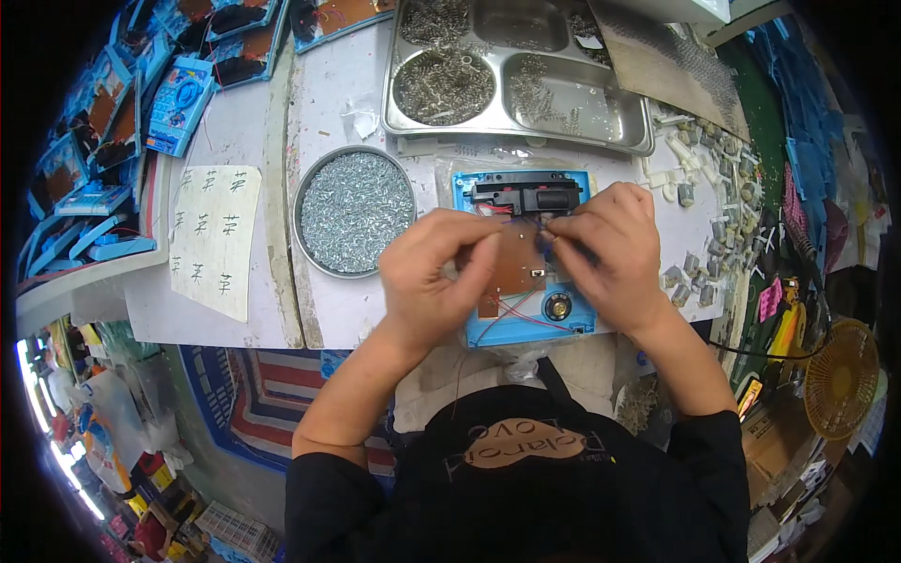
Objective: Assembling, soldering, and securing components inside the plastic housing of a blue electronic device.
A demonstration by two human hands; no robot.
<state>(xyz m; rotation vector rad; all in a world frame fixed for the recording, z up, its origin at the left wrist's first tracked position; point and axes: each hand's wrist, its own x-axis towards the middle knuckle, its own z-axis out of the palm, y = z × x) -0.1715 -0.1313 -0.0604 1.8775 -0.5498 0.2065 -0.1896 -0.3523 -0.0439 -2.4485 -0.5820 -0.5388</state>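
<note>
Two hands meet over one blue shell (526,324) at bench centre. Left hand (436,272) at 9 o'clock, fingers pressed together on the brown board (514,267). Right hand (610,253) at 3 o'clock pinches thin wires (522,223). Risk: tugging could snap a wire or lift the board. One speaker (557,306) at 5, one screw tin (355,210) at 10, one steel tray (516,80) at 12.

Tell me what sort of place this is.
Most likely a small assembly workbench for electronic toys: both hands work on an open blue plastic casing with wires, beside a round tin of screws, a metal tray of springs and stacked blue casings.
</note>
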